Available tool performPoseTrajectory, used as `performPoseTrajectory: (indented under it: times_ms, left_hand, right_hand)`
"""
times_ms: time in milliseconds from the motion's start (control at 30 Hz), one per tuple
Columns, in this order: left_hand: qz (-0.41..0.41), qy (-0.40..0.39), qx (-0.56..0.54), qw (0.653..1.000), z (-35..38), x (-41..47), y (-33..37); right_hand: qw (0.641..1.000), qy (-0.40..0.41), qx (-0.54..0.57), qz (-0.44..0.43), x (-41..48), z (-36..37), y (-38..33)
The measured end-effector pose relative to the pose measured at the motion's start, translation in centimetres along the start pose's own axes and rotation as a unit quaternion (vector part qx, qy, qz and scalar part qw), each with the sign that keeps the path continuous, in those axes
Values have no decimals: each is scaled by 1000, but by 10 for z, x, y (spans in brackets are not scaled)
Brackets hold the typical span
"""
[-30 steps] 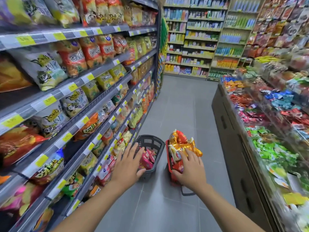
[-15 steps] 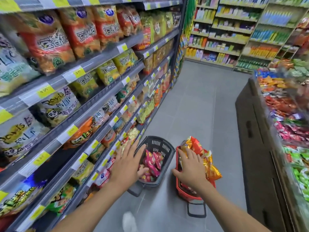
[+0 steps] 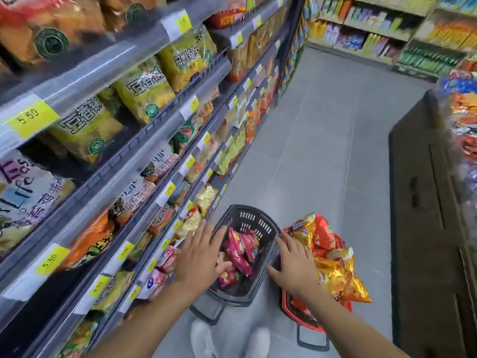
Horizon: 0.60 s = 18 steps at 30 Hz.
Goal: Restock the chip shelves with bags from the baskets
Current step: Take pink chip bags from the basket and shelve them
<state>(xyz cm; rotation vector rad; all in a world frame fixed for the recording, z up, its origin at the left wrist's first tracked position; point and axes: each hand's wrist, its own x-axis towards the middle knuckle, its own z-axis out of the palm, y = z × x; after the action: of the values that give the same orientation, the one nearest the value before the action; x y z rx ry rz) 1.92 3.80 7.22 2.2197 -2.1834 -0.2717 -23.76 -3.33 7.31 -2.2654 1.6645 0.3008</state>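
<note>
Both hands hovered spread and empty: the left hand (image 3: 200, 257) over the black basket (image 3: 254, 220) rim above pink bags (image 3: 238, 250), the right hand (image 3: 294, 264) beside the red basket (image 3: 290, 306) heaped with orange bags (image 3: 335, 270). The chip shelves (image 3: 144, 140) edged the left; grey floor (image 3: 322, 151) lay open ahead.

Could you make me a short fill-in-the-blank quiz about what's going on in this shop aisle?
1. The pink bags lie in the ____ basket.
2. The gold and orange bags are piled in the ____ basket.
3. Both baskets stand on the ____.
4. The left hand and right hand are both ____, holding nothing.

Missing words: black; red; floor; open
</note>
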Motion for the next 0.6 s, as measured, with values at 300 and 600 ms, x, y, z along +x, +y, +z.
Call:
performPoseTrajectory:
  times_ms: [300, 600]
  left_hand:
    - [-62, -66, -47, 995, 76, 73, -1]
    - [-167, -118, -186, 961, 189, 124, -10]
  right_hand:
    - [991, -135, 8, -16, 101, 74, 32]
    - [976, -213, 28, -26, 194, 170, 53]
